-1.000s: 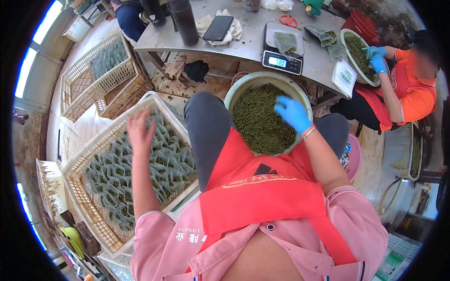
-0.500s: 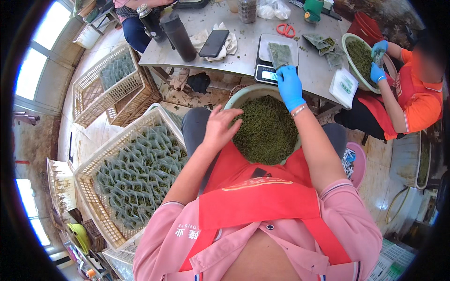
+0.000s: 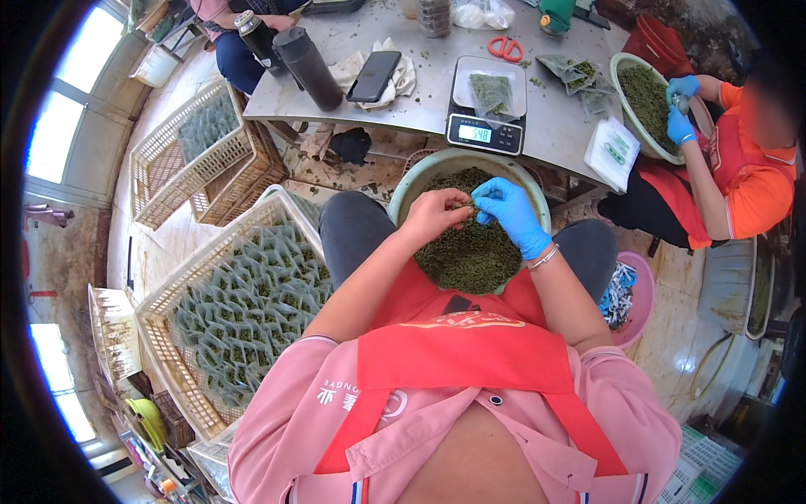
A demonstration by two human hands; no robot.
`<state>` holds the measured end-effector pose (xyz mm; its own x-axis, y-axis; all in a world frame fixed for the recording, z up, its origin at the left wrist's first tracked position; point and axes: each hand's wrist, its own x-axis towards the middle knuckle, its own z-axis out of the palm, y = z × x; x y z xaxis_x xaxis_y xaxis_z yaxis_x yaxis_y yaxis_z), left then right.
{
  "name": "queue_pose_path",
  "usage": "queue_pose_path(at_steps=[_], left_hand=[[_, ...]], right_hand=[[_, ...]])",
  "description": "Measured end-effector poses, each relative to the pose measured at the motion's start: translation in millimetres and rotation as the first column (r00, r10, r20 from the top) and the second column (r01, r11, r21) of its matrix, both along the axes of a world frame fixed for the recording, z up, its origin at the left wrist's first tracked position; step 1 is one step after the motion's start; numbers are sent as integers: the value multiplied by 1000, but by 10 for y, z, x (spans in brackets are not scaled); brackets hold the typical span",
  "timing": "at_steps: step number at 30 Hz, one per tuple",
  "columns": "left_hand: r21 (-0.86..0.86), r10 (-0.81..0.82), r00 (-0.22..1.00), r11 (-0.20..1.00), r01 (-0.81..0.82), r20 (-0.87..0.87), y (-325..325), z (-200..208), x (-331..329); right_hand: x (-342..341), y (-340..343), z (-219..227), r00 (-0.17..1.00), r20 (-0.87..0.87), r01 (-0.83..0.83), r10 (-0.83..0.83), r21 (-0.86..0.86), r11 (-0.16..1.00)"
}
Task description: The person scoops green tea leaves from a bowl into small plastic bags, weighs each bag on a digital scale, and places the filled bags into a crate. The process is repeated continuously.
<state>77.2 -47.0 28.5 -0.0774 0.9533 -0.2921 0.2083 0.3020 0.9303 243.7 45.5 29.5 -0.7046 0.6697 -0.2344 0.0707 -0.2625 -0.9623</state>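
Observation:
A pale green basin of small green grains that look like peppercorns sits between my knees. Over it my bare left hand and my blue-gloved right hand meet, fingertips pinched close together. A tiny greenish bit shows at the left fingertips; what the right fingers hold is hidden. Beyond the basin, a clear bag part-filled with green grains lies on the digital scale, touched by neither hand.
A plastic crate of filled bags stands at left, with stacked crates behind. On the metal table are a phone, a dark flask and red scissors. At right, a gloved co-worker handles another basin. A pink tub is nearby.
My right hand has let go of the bag on the scale and drawn back over the basin. My left hand has moved right and up to meet it, fingers now pinched.

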Motion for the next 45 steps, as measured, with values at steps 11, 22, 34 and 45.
queue_pose_path(at_steps=[11,22,34,45], left_hand=[[66,74,997,995,-72,-33,-149,-92,-222],[53,89,996,995,-88,-17,-110,-111,-156],[160,43,961,987,1,-273,5,-32,-172],[239,111,963,970,-50,-245,137,82,-149]], right_hand=[[190,71,-164,958,-78,237,-275,-320,917],[-280,581,100,753,-497,270,-431,-363,892],[-123,311,-59,908,-135,410,-396,98,907],[-516,866,113,711,456,-170,-536,850,498]])
